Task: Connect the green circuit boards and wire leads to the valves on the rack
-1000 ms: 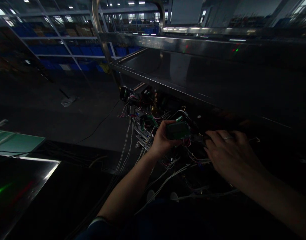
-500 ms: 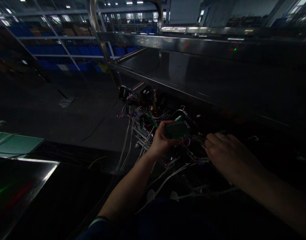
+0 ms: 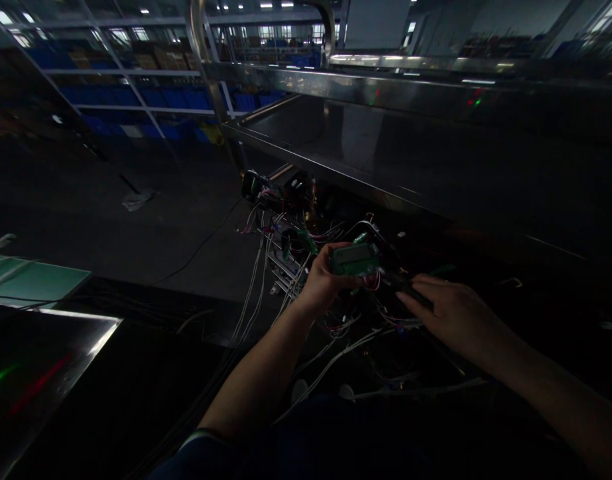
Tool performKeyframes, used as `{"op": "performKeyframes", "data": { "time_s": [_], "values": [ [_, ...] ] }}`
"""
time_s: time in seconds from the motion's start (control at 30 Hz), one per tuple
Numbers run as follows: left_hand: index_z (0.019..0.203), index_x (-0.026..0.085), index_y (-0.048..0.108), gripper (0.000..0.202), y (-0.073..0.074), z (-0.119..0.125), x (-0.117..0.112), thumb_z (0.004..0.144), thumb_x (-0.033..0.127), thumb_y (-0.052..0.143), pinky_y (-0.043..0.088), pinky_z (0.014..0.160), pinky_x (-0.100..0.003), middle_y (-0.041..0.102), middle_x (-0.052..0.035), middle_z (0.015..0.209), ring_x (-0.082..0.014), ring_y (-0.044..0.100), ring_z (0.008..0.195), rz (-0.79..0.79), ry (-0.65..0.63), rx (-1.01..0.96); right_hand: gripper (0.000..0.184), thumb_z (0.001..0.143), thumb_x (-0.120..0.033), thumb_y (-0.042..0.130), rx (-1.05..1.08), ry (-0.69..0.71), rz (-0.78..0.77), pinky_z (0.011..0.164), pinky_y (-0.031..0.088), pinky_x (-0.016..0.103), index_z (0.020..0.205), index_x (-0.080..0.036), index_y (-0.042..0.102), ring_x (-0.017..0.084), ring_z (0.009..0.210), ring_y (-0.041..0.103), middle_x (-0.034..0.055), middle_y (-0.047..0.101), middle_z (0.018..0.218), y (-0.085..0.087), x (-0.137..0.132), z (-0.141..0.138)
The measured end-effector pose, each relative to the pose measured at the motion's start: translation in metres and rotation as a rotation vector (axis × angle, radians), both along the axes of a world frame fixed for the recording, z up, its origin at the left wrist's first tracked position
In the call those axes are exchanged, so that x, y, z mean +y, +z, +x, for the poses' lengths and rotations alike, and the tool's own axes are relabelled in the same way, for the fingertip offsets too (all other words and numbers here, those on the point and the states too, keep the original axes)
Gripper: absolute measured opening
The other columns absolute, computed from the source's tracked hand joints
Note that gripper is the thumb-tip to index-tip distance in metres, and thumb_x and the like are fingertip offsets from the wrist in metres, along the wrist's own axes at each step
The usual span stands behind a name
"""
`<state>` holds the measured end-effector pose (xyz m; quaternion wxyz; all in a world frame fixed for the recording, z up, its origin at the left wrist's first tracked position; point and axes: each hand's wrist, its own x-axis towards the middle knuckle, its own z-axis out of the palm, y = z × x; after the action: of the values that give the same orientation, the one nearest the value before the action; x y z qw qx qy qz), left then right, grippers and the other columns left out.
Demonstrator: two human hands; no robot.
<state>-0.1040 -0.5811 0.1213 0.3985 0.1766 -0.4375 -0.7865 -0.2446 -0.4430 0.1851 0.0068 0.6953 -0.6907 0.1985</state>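
Note:
My left hand (image 3: 323, 283) is closed around a green circuit board (image 3: 355, 259) with a pale grey display panel on it, holding it by its left end. Thin coloured wires (image 3: 372, 280) hang below the board's lower right edge. To the right, my right hand (image 3: 443, 307) grips a dark, slim, rod-like tool (image 3: 417, 293) whose exact kind is too dim to make out. Its front end is close to the board's right side; darkness hides whether they touch. Beneath both hands lies a tangle of pale cables (image 3: 353, 341) and small electronic parts.
A metal cart shelf (image 3: 306, 143) stands beyond the hands. Black-cased units with wires (image 3: 253, 187) sit under its edge. Glass-like green sheet (image 3: 36, 280) and a shiny metal surface (image 3: 51, 373) are at left. Storage racks with blue bins (image 3: 176, 99) fill the background.
My right hand has turned and opened its grip somewhat, showing the dark tool pointing towards the board. The board has tilted, so its display looks lighter. My left hand keeps its hold.

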Motion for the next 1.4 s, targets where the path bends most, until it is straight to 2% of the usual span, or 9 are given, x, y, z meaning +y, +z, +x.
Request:
{"op": "performKeyframes", "data": {
  "time_s": [0.13,0.37,0.47,0.6,0.7,0.8,1.0,1.2,1.4],
  "values": [
    [0.097,0.018,0.054,0.067,0.001,0.000,0.000,0.037,0.005,0.081,0.048,0.067,-0.026,0.061,0.0014,0.085,-0.0134,0.058,0.077,0.026,-0.001,0.029,0.026,0.088,-0.031,0.046,-0.232,-0.031,0.013,0.064,0.051,0.028,0.075,-0.019,0.065,0.016,0.073,0.065,0.0047,0.069,0.083,-0.004,-0.002,0.003],
    [0.097,0.017,0.053,0.070,0.004,-0.007,0.005,0.035,0.006,0.082,0.046,0.070,-0.029,0.062,0.0015,0.084,-0.0146,0.058,0.075,0.157,0.061,0.096,0.036,0.082,-0.048,0.050,-0.611,-0.228,-0.001,0.053,0.046,0.026,0.067,-0.018,0.063,0.016,0.056,0.060,0.0026,0.064,0.061,-0.021,-0.009,0.020],
    [0.096,0.017,0.053,0.070,0.006,-0.009,0.008,0.034,0.005,0.082,0.046,0.071,-0.029,0.063,0.0014,0.084,-0.0146,0.059,0.075,0.194,0.067,0.133,0.039,0.080,-0.052,0.052,-0.730,-0.289,-0.037,0.052,0.045,0.026,0.066,-0.018,0.063,0.016,0.057,0.058,0.0036,0.063,0.062,-0.031,-0.012,0.029],
    [0.095,0.017,0.053,0.068,0.004,-0.010,0.009,0.035,0.006,0.082,0.047,0.069,-0.028,0.063,0.0020,0.082,-0.0138,0.059,0.074,0.193,0.080,0.180,0.040,0.082,-0.053,0.050,-0.826,-0.278,-0.061,0.057,0.046,0.027,0.074,-0.018,0.065,0.016,0.062,0.058,0.0038,0.063,0.066,-0.035,-0.014,0.034],
    [0.098,0.019,0.053,0.070,0.002,-0.009,0.007,0.036,0.008,0.084,0.048,0.070,-0.028,0.063,0.0018,0.085,-0.0142,0.059,0.076,0.110,0.137,0.136,0.035,0.085,-0.048,0.049,-0.658,-0.222,-0.083,0.070,0.050,0.031,0.083,-0.018,0.067,0.020,0.079,0.063,0.0066,0.067,0.086,-0.030,-0.012,0.030],
    [0.102,0.020,0.052,0.070,0.003,-0.007,0.008,0.040,0.010,0.084,0.049,0.074,-0.029,0.062,0.0008,0.092,-0.0153,0.059,0.083,-0.055,0.206,0.080,0.030,0.087,-0.041,0.047,-0.275,-0.185,-0.232,0.082,0.050,0.036,0.088,-0.018,0.067,0.023,0.096,0.061,0.0097,0.064,0.103,-0.026,-0.005,0.025],
    [0.099,0.020,0.051,0.063,0.014,-0.006,0.019,0.045,0.010,0.082,0.050,0.076,-0.029,0.061,0.0005,0.091,-0.0145,0.058,0.083,-0.195,0.264,0.075,0.026,0.087,-0.026,0.043,0.343,-0.267,-0.339,0.081,0.048,0.046,0.092,-0.012,0.064,0.030,0.096,0.056,0.0152,0.061,0.108,-0.024,0.009,0.029],
    [0.101,0.021,0.048,0.061,0.014,-0.009,0.021,0.049,0.010,0.079,0.051,0.077,-0.032,0.059,0.0002,0.094,-0.0139,0.058,0.083,-0.206,0.318,0.089,0.023,0.086,-0.022,0.042,0.554,-0.393,-0.336,0.082,0.046,0.046,0.087,-0.011,0.062,0.032,0.101,0.053,0.0176,0.058,0.114,-0.017,0.017,0.039],
    [0.104,0.022,0.046,0.059,0.012,-0.009,0.025,0.055,0.014,0.078,0.051,0.081,-0.034,0.059,0.0000,0.095,-0.0148,0.059,0.086,-0.277,0.343,0.042,0.019,0.084,-0.019,0.046,0.611,-0.363,-0.281,0.082,0.045,0.045,0.087,-0.011,0.062,0.031,0.100,0.053,0.0154,0.059,0.117,-0.016,0.015,0.045]
  ]
}}
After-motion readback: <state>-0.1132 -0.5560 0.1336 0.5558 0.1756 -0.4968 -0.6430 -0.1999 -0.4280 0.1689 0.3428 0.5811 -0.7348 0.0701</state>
